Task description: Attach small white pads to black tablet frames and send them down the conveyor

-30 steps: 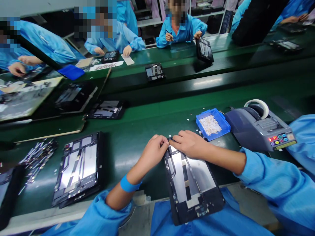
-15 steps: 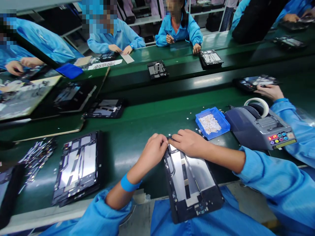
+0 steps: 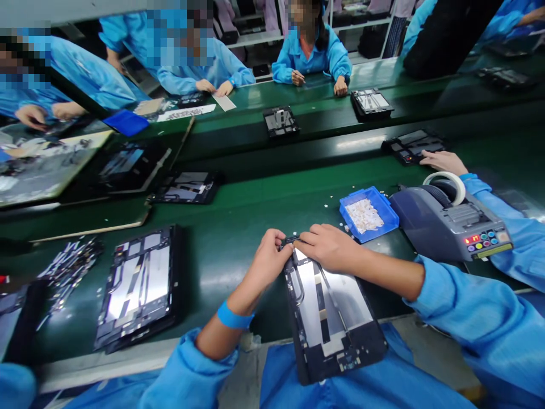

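An opened tablet (image 3: 344,307), its inner metal plates and dark cables showing, lies tilted with its near end over my lap and its far end on the green bench. My left hand (image 3: 269,260) is closed in a pinch at the tablet's far left corner. Whatever small part sits between its thumb and fingers is too small to make out. My right hand (image 3: 326,247) rests over the far right corner, fingers bent onto the top edge close to the left fingertips.
Stacked opened tablets (image 3: 138,284) stand left, beside a pile of thin strips (image 3: 70,267). To the right are a blue tray (image 3: 385,226) of small white pieces and a grey tape dispenser (image 3: 447,221). A co-worker's hand (image 3: 445,161) touches another tablet (image 3: 415,145). More people sit across the line.
My left hand has shifted slightly, its thumb and fingers now opened a little more at the corner. My right hand stays put. The co-worker's hand at right has moved left with its tablet.
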{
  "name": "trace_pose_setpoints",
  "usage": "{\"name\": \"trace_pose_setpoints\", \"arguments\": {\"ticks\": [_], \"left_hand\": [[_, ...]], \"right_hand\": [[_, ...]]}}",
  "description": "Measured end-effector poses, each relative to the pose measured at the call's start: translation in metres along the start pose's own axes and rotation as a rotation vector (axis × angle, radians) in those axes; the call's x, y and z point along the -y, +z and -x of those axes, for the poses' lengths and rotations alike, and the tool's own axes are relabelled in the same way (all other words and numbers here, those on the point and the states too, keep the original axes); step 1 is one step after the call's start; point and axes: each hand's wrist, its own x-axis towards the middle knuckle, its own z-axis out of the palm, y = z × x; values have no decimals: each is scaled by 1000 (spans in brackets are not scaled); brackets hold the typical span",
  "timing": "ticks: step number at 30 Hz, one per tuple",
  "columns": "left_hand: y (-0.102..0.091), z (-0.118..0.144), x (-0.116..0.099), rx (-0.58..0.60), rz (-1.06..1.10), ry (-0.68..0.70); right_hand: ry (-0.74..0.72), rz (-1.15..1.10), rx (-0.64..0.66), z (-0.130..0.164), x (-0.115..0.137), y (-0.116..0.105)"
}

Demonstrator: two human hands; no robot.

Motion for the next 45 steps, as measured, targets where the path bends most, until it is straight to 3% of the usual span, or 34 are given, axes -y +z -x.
{"name": "trace_pose_setpoints", "arguments": {"ticks": [5, 8, 13, 20, 27, 34, 38, 45], "left_hand": [[-3, -12, 0, 158, 259, -142], [-9, -10, -3, 184, 227, -84], [-22, 9, -3, 95, -104, 191], [-19, 28, -2, 24, -339, 384], [-16, 39, 12, -64, -578, 455], [-16, 44, 13, -58, -681, 473], [-17, 43, 14, -52, -695, 471], [-17, 42, 21, -57, -576, 487]], "right_hand": [[8, -8, -27, 2, 0, 3], [30, -28, -41, 3, 0, 5], [57, -43, 3, -2, -1, 2], [54, -77, 49, -5, -5, 2], [121, -182, 16, -5, -5, 5], [274, -314, 42, -24, 0, 1], [232, -352, 58, -34, 1, 1], [305, -363, 109, -52, 1, -6]]}}
